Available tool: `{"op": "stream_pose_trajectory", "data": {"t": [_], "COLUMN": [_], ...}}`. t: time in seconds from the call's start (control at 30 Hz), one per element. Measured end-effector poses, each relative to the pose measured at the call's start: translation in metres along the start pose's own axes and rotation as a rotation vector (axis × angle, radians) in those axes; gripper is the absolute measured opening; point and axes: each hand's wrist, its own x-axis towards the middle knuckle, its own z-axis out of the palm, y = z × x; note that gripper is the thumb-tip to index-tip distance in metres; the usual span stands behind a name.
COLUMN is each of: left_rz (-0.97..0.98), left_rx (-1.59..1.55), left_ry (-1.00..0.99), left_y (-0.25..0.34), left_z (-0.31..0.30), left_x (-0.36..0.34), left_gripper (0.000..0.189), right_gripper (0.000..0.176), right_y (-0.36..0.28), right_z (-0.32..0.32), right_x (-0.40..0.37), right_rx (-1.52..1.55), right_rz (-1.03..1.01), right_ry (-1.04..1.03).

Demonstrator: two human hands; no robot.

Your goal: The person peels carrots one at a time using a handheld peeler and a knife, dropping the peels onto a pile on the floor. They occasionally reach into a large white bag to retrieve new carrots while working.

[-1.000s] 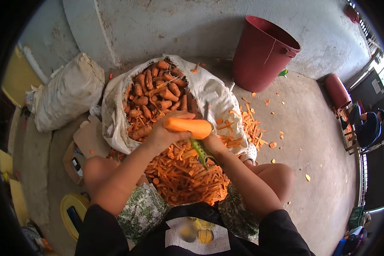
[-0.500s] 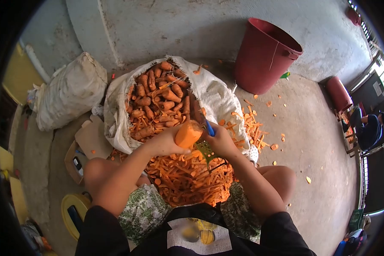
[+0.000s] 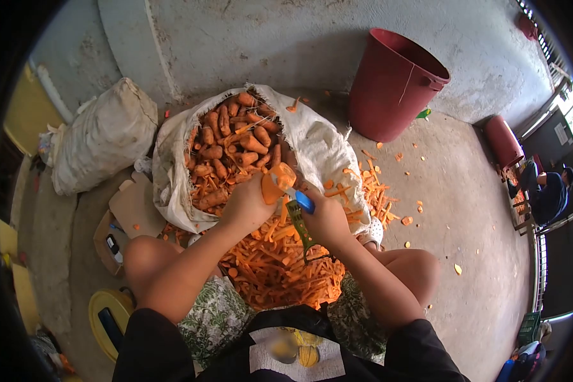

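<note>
My left hand [image 3: 245, 202] is closed around a thick peeled carrot [image 3: 279, 181], its cut end facing up and to the right. In my right hand [image 3: 328, 218] is a blue-handled knife [image 3: 304, 202], whose short metal blade touches the carrot near that end. A green strip-like tool with holes [image 3: 297, 218] hangs under the same hand; how it is held is hidden. Below both hands lies a heap of carrot peelings [image 3: 286, 274] between my legs. Just beyond them, an open white sack [image 3: 172, 181] holds many unpeeled carrots [image 3: 251, 143].
A tall red bin [image 3: 388, 95] stands by the wall at the back right. Another full white sack [image 3: 105, 140] leans at the left, near an open cardboard box [image 3: 137, 204]. A yellow lid [image 3: 99, 309] carries a dark phone. Another person [image 3: 551, 194] sits far right.
The carrot has moved up slightly and tilted, its cut end now turned more towards the knife. The knife has swung from upright to slanting left, its blade now against the carrot.
</note>
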Motion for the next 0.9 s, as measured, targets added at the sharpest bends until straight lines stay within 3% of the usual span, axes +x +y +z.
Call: {"op": "stream_pose_trajectory", "data": {"t": [0.5,0.6,0.83,0.9], "left_rz": [0.021,0.115,0.12,0.1], "left_rx": [0.194,0.186,0.074,0.057], "left_ry": [0.022,0.076,-0.046,-0.056], "left_y": [-0.004,-0.008,-0.008,-0.007], "left_z": [0.01,0.012,0.01,0.015], "left_x": [-0.001,-0.003,-0.005,-0.004], "left_gripper": [0.034,0.034,0.037,0.037], "right_gripper": [0.015,0.015,0.017,0.019], "right_y": [0.004,0.013,0.029,0.037], "right_z": [0.0,0.007,0.007,0.016], "right_x": [0.004,0.007,0.019,0.021], "right_rx": [-0.019,-0.013,0.087,0.082], "right_rz": [0.073,0.112,0.259,0.259], "right_ry": [-0.084,-0.098,-0.218,-0.164]}}
